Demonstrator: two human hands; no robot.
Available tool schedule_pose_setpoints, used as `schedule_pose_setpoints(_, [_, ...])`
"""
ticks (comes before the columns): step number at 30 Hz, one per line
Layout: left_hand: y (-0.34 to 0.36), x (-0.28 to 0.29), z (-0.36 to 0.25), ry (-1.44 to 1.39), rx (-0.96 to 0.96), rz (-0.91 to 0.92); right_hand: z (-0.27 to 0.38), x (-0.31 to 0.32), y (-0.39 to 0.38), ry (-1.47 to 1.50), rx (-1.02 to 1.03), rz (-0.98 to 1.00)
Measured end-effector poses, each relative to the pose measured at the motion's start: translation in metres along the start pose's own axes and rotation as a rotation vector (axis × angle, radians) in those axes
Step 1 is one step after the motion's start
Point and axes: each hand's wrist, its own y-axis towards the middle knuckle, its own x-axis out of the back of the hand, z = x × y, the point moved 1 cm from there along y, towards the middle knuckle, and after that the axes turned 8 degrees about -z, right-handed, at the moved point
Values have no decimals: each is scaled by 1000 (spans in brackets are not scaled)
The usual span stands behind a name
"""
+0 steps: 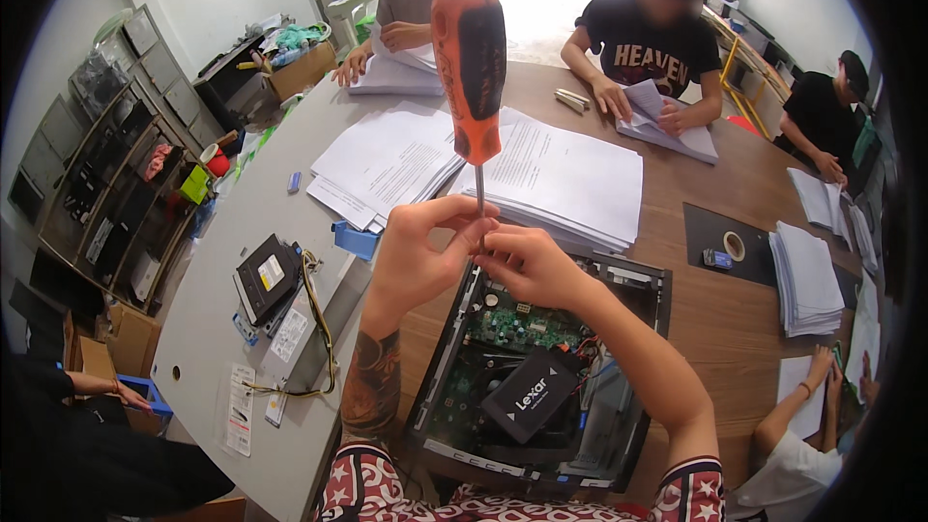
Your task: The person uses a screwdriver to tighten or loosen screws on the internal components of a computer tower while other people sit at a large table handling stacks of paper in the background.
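An orange-and-black screwdriver (469, 72) stands upright in front of me, handle up. My left hand (418, 256) is closed, pinching its thin metal shaft between thumb and fingers. Just below, my right hand (530, 266) pinches the shaft's lower end; the tip and anything small at it are hidden by the fingers. Both hands are above the far edge of an open computer case (660, 314). Inside the case lies a green circuit board (517, 326). A black solid-state drive (527, 396) rests loosely tilted over the inner parts, near red and black wires.
Left of the case lie a metal power supply (304, 329) with cables and an optical drive (266, 275). Paper stacks (561, 174) stand beyond. A tape roll (734, 246) sits on a black mat at right. Several people handle papers around the table (208, 329).
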Motion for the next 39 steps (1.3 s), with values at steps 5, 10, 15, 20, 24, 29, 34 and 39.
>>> schedule_pose_setpoints(5, [2,4,0,25,-48,16,0,0,0,-19,16,-7])
schedule_pose_setpoints(10, [2,9,-2,20,-33,11,0,-5,2,-16,45,-29])
schedule_pose_setpoints(15, [3,3,2,29,-46,-8,-2,-1,-2,-91,54,-44])
schedule_pose_setpoints(20, [1,6,3,9,-56,1,6,0,1,-76,40,-21])
schedule_pose_setpoints(24, [2,1,-3,-180,38,34,-4,2,0,-12,104,-78])
schedule_pose_setpoints(29, [5,4,16,-372,128,-1,1,-1,4,8,4,-40])
schedule_pose_setpoints(34, [4,2,15,-317,124,-31,-1,-1,3,-14,-10,-34])
schedule_pose_setpoints(39, [6,1,6,-406,143,29,-9,-6,2,16,41,-45])
